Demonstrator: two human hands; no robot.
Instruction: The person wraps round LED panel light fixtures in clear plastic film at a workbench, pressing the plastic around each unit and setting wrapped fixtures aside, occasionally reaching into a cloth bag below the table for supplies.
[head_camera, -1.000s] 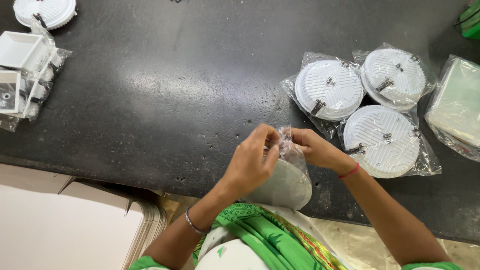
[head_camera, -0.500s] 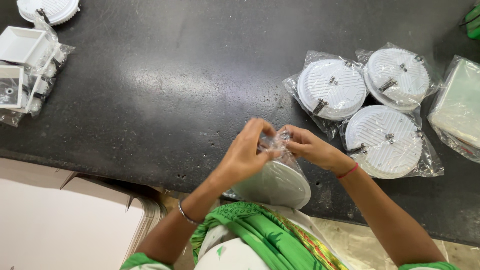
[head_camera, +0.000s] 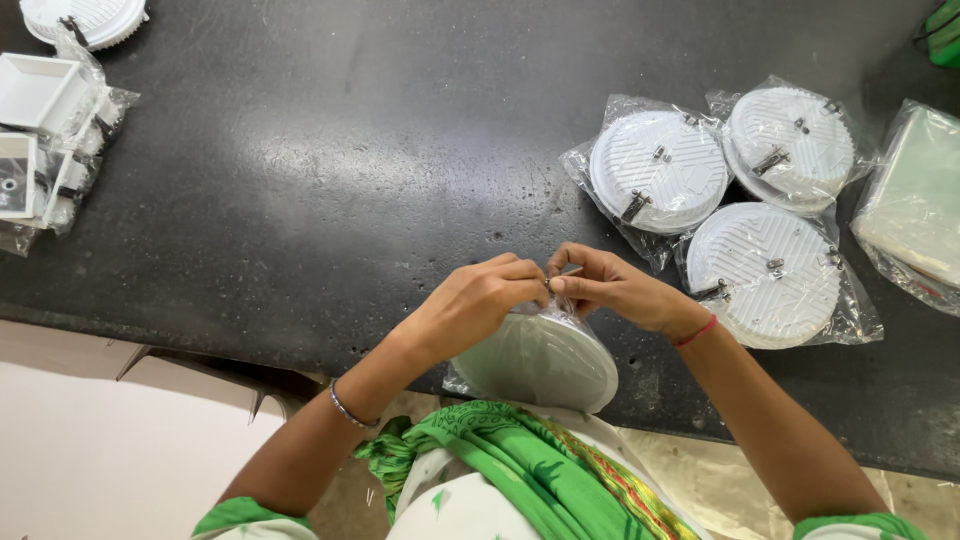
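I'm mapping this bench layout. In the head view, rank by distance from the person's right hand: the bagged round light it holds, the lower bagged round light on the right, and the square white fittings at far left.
1. Held round light, at the right hand.
2. Lower bagged light, just right.
3. Square fittings, far left.

held clear bag (head_camera: 545, 350) table edge | three clear round-disc bags (head_camera: 660, 170) right | clear bags (head_camera: 50, 130) left

Countertop (head_camera: 330, 180) is looking like dark speckled stone, slightly glossy. The round light fixtures (head_camera: 660, 170) are showing matt white ribbed plastic with little metal clips, all sitting in crinkly clear plastic bags (head_camera: 855, 310).
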